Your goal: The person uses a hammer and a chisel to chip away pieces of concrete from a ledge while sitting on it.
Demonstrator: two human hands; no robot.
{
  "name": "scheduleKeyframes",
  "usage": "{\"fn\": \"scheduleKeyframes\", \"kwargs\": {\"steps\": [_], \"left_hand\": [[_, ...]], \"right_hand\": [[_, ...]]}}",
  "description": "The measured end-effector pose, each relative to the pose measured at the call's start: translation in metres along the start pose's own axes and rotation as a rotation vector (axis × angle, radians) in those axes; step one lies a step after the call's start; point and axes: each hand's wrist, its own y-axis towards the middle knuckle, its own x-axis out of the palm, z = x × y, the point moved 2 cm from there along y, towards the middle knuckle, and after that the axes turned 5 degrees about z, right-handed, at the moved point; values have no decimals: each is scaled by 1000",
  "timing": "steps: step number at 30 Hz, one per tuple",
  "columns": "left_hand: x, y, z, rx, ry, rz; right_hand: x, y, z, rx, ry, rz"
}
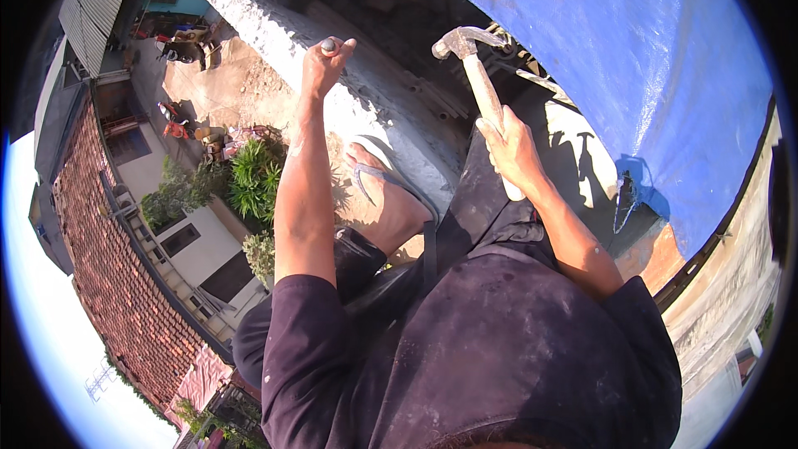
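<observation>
From afar, I see the left hand (320, 71) fisted round a rod (329, 45) (end showing), right hand (517, 152) gripping a hammer (480, 87) low, likely for leverage.

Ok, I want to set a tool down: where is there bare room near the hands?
The white ledge looks bare between the sandaled foot and the dark recess; slope unclear. Crowded: stick-like clutter beyond the hammer head, along the blue sheet.
</observation>
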Motion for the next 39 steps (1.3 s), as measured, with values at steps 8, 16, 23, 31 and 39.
{"fn": "scheduleKeyframes", "kwargs": {"steps": [8,16,23,31,39], "left_hand": [[32,9,-17,31,218,-58],[20,-12,-38,14,150,-1],[28,-11,-25,31,97,15],[20,-16,-52,-51,65,22],[28,-18,-34,39,88,-6]], "right_hand": [[7,-4,-24,30,-8,-117],[7,21,-131,-189,386,18],[70,58,-118,-515,133,195],[42,46,-156,-423,94,-19],[88,63,-86,-300,-256,-199]]}}
